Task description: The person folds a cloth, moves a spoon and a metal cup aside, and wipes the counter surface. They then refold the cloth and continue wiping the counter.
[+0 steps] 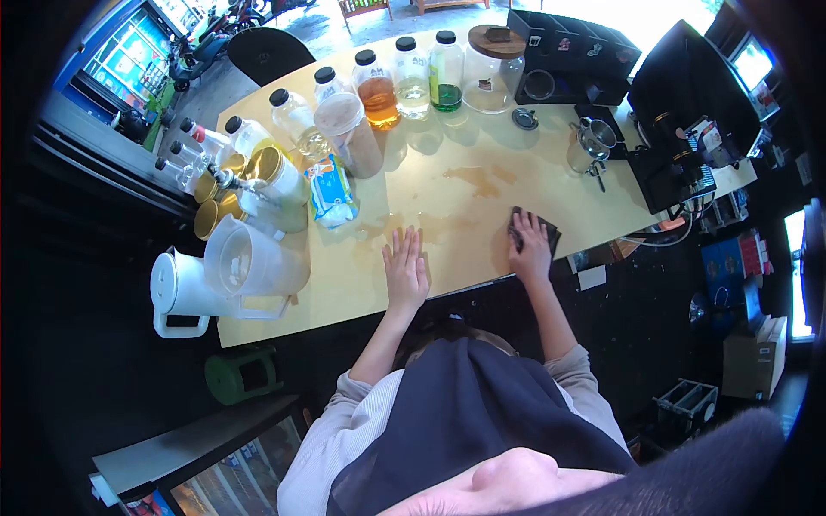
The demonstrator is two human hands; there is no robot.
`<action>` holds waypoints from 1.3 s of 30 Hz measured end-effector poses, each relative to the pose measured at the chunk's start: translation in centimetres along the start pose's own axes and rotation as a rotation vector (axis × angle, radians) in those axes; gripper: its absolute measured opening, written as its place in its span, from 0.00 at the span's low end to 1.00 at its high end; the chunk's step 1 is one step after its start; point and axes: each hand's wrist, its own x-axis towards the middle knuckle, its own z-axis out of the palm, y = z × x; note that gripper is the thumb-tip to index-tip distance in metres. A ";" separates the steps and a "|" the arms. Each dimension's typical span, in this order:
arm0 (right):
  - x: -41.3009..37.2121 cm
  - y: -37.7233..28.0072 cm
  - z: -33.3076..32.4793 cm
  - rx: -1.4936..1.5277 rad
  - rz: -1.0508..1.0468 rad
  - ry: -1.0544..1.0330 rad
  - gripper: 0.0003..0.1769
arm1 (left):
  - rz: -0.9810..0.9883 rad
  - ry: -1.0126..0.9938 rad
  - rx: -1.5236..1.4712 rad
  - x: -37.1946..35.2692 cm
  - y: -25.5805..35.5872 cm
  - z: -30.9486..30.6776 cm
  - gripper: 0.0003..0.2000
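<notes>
My left hand point(405, 271) lies flat on the light wooden tabletop point(469, 254), fingers stretched out and nothing in it. To the right, near the front edge, my right hand point(532, 248) presses down on a folded black cloth point(551, 230), which shows around the fingers. Brownish wet patches point(482, 181) spread over the wood beyond and between my hands. Closest to my left hand stands a blue-and-white soft pack point(329, 191), perhaps wipes.
Several black-capped bottles, among them one with amber liquid point(378, 95), line the back. A wooden-lidded jar point(493, 73) stands beside them. At left are a clear pitcher point(249, 262) and white jug point(177, 288). A metal cup point(594, 138) and black machine point(680, 112) stand right.
</notes>
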 end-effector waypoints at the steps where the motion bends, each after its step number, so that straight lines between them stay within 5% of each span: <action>1: 0.4 -0.4 0.5 -0.014 -0.033 -0.049 0.30 | -0.015 0.004 0.010 0.1 0.1 0.3 0.27; 8: -1.3 -2.1 -1.0 0.164 -0.324 -0.268 0.34 | -0.051 0.038 0.048 0.1 0.0 0.6 0.26; 15: 0.5 0.4 0.0 0.117 -0.205 -0.173 0.30 | -0.059 0.068 0.098 0.1 0.3 0.7 0.27; 27: -0.7 -0.5 -2.4 0.255 -0.436 -0.359 0.30 | -0.093 0.073 0.178 0.1 0.5 0.7 0.27; 32: 0.5 2.0 -0.8 0.203 -0.287 -0.202 0.25 | -0.092 0.081 0.167 0.0 0.5 0.8 0.27; 39: 1.7 -2.5 1.5 0.144 -0.356 -0.226 0.29 | -0.094 0.098 0.179 -0.2 0.6 0.8 0.26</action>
